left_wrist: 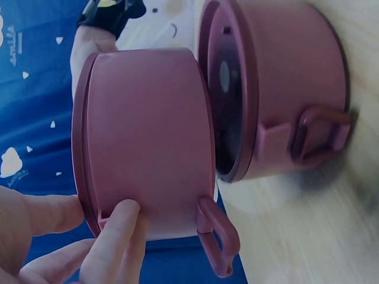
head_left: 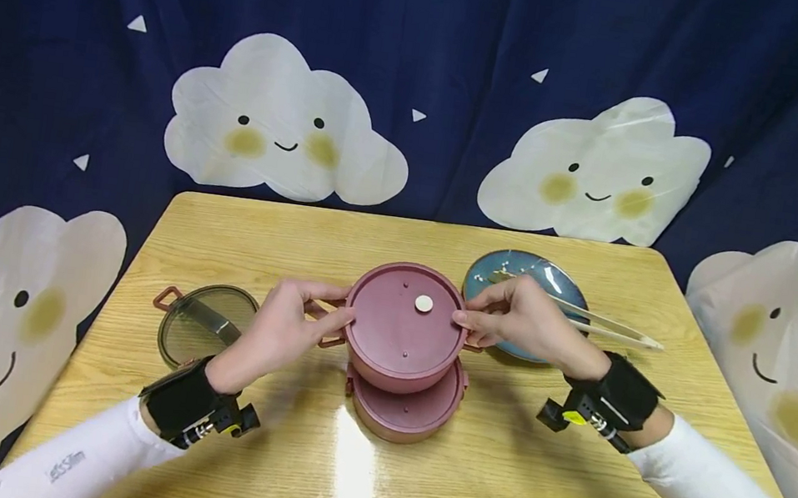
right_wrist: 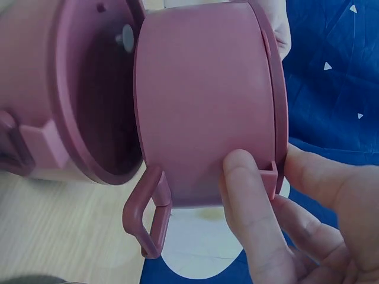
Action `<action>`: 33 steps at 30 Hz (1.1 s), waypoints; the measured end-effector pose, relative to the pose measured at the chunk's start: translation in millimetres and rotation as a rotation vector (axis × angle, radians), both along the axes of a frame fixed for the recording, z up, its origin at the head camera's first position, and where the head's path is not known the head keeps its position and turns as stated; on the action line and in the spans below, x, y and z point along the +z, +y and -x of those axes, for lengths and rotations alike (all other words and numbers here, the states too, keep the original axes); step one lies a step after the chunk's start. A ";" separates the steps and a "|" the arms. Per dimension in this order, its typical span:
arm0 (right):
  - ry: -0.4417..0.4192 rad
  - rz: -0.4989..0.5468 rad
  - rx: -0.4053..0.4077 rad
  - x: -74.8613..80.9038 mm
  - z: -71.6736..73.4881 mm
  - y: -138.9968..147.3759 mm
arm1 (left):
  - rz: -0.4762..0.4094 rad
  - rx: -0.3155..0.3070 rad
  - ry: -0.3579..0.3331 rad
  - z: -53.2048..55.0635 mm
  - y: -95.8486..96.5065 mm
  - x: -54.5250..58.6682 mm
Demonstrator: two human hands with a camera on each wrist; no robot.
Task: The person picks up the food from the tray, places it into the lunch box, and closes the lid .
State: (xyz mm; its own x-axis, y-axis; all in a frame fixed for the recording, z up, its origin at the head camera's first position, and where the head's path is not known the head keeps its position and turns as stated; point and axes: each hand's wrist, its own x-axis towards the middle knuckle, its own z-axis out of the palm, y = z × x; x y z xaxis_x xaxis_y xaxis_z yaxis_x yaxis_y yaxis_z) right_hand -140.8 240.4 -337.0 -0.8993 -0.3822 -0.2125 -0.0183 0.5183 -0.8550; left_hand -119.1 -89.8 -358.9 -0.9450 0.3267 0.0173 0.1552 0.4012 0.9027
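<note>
A dusky pink pot with a flat pink lid is held between both hands, above a second pink pot of the same colour on the table. My left hand grips its left side, thumb on the lid's rim and fingers on the wall. Opposite it, my right hand grips the right side likewise. Tilted in the wrist views, the held pot has a loop handle hanging low. Whether its base touches the lower pot's lid, I cannot tell.
Left of the pots lies a round see-through lid with a reddish handle and a grey strip across it. A blue plate lies behind my right hand, with pale tongs reaching over its right edge. A dark blue curtain hangs behind the table.
</note>
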 end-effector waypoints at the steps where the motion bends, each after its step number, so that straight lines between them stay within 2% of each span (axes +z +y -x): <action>1: -0.002 0.002 -0.003 -1.2 -2.2 0.4 | -0.001 0.001 -0.008 -1.6 0.5 -0.9; 7: -0.004 -0.007 -0.017 -5.9 -15.6 5.8 | 0.014 0.009 -0.032 -11.4 6.0 -5.6; 11: 0.015 -0.008 -0.006 -8.0 -23.6 10.5 | 0.035 0.018 -0.024 -16.4 9.3 -8.0; 17: -0.008 0.017 -0.015 -12.2 -32.4 14.7 | 0.037 0.018 -0.053 -21.7 12.0 -9.4; 26: -0.013 0.042 0.003 -18.7 -38.3 15.9 | 0.036 0.012 -0.069 -26.3 11.5 -14.2; 33: -0.001 0.054 0.005 -22.2 -40.5 15.9 | 0.033 0.006 -0.053 -27.8 11.0 -15.8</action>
